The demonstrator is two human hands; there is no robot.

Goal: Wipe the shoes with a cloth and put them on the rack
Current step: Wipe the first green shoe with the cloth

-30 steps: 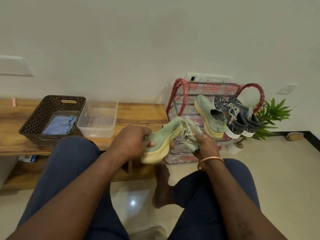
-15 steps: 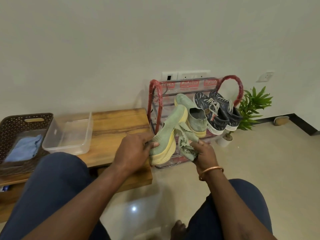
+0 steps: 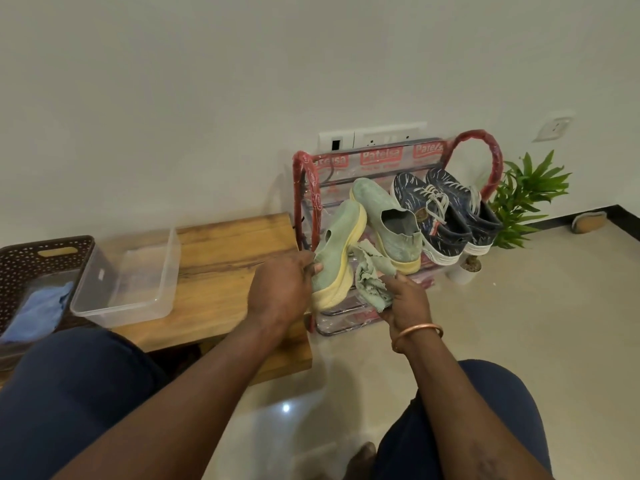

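Note:
My left hand (image 3: 280, 289) grips a pale green shoe (image 3: 337, 249) with a yellow sole by its heel end, toe pointing up toward the rack. Just right of it, my right hand (image 3: 403, 303) holds a crumpled green cloth (image 3: 369, 280) close against the sole. The red shoe rack (image 3: 306, 188), wrapped in clear plastic, stands against the wall behind. On its top shelf rest the matching green shoe (image 3: 388, 223) and a pair of dark blue patterned sneakers (image 3: 446, 209).
A low wooden bench (image 3: 225, 251) at left carries a clear plastic tub (image 3: 128, 271) and a brown woven basket (image 3: 20, 268) holding a blue cloth (image 3: 38, 311). A small potted plant (image 3: 519, 202) stands right of the rack. My knees fill the foreground.
The view has swung right and closer to the rack. My left hand has carried the green shoe up toward the rack, and the right hand with the cloth has followed beside it.

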